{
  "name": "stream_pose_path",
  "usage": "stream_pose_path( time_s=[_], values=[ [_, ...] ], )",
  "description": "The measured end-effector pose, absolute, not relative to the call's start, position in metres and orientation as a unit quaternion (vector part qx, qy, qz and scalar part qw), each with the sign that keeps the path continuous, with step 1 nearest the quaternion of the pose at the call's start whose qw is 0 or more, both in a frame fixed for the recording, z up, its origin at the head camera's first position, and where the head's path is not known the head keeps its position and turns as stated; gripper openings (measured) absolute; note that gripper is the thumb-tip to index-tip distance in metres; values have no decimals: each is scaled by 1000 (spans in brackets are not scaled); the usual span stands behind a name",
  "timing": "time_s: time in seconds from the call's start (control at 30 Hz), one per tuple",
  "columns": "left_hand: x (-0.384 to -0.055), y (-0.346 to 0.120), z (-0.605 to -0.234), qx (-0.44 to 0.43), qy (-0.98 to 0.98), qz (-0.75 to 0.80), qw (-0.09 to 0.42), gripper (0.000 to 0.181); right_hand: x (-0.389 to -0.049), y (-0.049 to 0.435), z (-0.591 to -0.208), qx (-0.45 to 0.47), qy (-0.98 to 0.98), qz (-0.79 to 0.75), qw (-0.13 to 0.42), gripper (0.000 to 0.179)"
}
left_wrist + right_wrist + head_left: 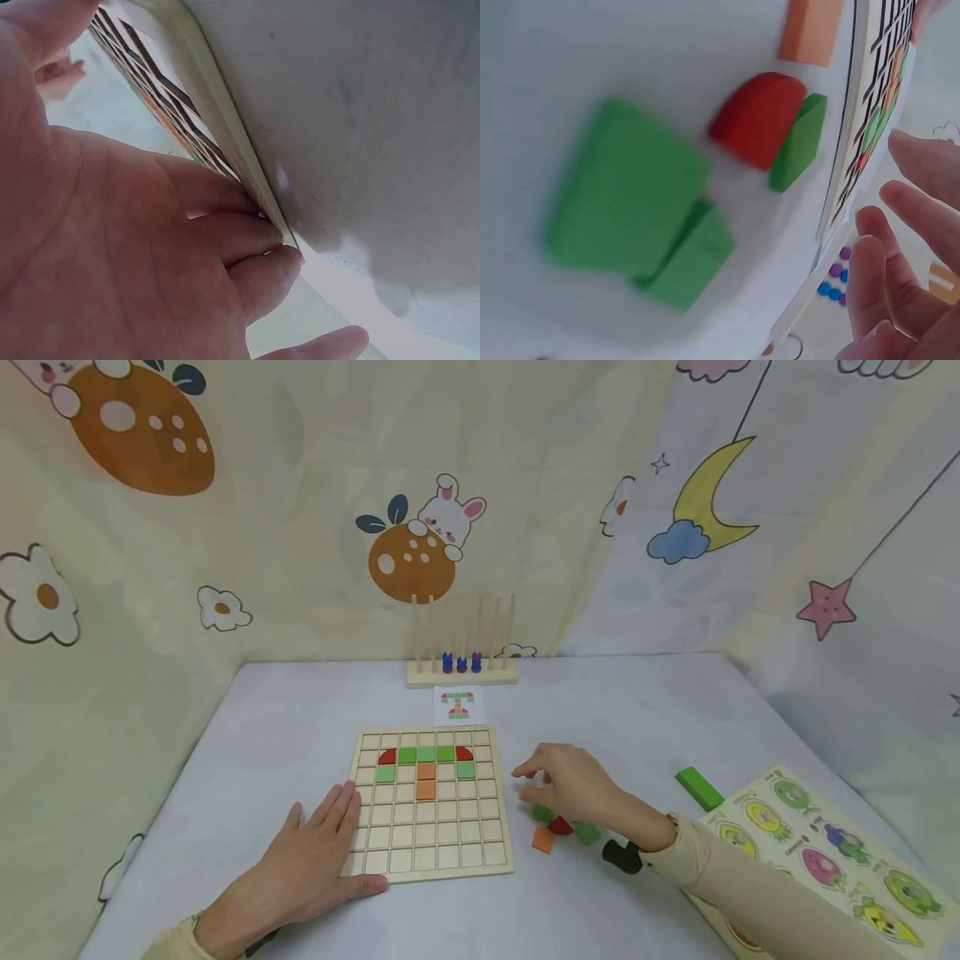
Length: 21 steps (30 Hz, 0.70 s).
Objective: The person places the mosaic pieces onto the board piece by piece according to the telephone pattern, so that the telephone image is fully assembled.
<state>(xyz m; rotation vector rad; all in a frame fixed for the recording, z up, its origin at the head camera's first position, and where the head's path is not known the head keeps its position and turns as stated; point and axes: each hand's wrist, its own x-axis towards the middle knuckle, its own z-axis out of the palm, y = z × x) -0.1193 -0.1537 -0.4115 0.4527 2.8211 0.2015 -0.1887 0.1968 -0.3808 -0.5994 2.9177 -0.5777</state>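
Note:
A wooden grid board [448, 835] lies on the table. Red corner pieces [464, 753], green squares [407, 755] and two orange squares [426, 789] sit in its upper cells as a T-like shape. My left hand [315, 852] rests along the board's left edge, fingertips at the rim, thumb by the near corner. To the right of the board, my right hand [570, 781] hovers with loosely bent, spread fingers and holds nothing. Below it lie a red rounded piece [761, 120], an orange square [543, 840] and several green blocks [630, 187].
Behind the board lies a small pattern card [458, 720]. Farther back stands a wooden peg rack [420, 676] with blue and purple beads [461, 665]. On the right, a green block [700, 788] lies by a fruit picture board [780, 775], partly under my right sleeve [735, 872].

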Motion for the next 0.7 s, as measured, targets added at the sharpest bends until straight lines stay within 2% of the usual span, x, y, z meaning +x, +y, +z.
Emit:
stream_pose_path(
  time_s=[0.33, 0.5, 0.7],
  values=[
    [-119, -154, -412, 151, 976, 67, 143, 127, -161, 230, -384, -249, 946, -204, 39, 28],
    [-119, -155, -413, 149, 976, 64, 142, 127, -148, 232, -393, -260, 941, -209, 56, 26],
    [-119, -155, -412, 148, 977, 66, 140, 127, -140, 227, -399, -263, 945, -188, 52, 32]
  ],
)
